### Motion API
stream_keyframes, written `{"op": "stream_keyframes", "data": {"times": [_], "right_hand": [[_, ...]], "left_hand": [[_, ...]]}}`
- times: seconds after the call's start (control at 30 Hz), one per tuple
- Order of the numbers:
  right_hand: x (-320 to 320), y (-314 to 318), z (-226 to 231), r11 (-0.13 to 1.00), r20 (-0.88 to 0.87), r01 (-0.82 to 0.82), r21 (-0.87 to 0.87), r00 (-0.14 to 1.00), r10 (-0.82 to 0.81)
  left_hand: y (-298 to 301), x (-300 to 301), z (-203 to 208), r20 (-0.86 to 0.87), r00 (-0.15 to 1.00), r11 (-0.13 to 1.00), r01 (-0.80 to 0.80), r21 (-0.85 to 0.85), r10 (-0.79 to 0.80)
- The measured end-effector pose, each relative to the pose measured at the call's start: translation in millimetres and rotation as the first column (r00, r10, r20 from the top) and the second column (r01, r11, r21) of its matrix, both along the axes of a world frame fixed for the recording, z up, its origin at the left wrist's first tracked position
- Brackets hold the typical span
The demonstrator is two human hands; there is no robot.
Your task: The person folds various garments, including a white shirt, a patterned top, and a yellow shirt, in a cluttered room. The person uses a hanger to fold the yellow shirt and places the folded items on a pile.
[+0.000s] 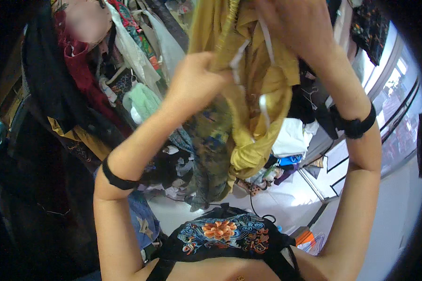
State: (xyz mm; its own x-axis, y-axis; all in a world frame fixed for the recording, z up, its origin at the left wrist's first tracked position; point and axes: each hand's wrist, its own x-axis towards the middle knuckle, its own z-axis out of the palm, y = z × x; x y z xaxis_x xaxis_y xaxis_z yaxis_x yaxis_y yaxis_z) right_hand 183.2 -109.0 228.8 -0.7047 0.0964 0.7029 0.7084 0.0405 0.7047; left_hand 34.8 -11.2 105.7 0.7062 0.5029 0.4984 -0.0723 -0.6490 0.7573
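Note:
A mustard-yellow garment (262,89) hangs raised in front of me, with gathered edges and white strips of tape showing on it. My left hand (199,77) is closed on its left edge; motion blurs the fingers a little. At the upper edge of the view, my right hand (297,25) is closed over the top of the cloth, and part of its fingers is cut off or turned away. The lower end of the garment bunches into a loose fold. Behind it hangs a dark patterned garment (210,150).
Clothes crowd the left side, among them a dark red garment (82,70), a white one (133,51) and black cloth (37,178). Folded white cloth (290,138) lies in a pile to the right. A person (86,21) is at the upper left. A window (396,89) stands at right.

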Motion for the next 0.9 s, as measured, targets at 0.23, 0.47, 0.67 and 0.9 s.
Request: {"op": "stream_keyframes", "data": {"times": [0.23, 0.47, 0.67, 0.9], "right_hand": [[92, -77, -12, 0.905, -0.065, 0.42, -0.074, 0.903, -0.424], [179, -134, -16, 0.746, -0.124, 0.616, -0.253, 0.744, -0.656], [161, -125, -27, 0.673, -0.182, 0.595, -0.439, 0.675, -0.715], [157, -115, -11, 0.629, -0.259, 0.47, -0.62, 0.634, -0.729]], "left_hand": [[-37, -6, 29, -0.239, 0.922, 0.869, -0.167, 0.466, 0.306], [18, 6, 23, -0.148, 0.735, 0.508, -0.294, 0.81, 0.662], [94, -7, 20, -0.105, 0.539, 0.396, -0.461, 0.794, 0.836], [171, -36, 56, -0.285, 0.641, 0.632, -0.411, 0.657, 0.713]]}}
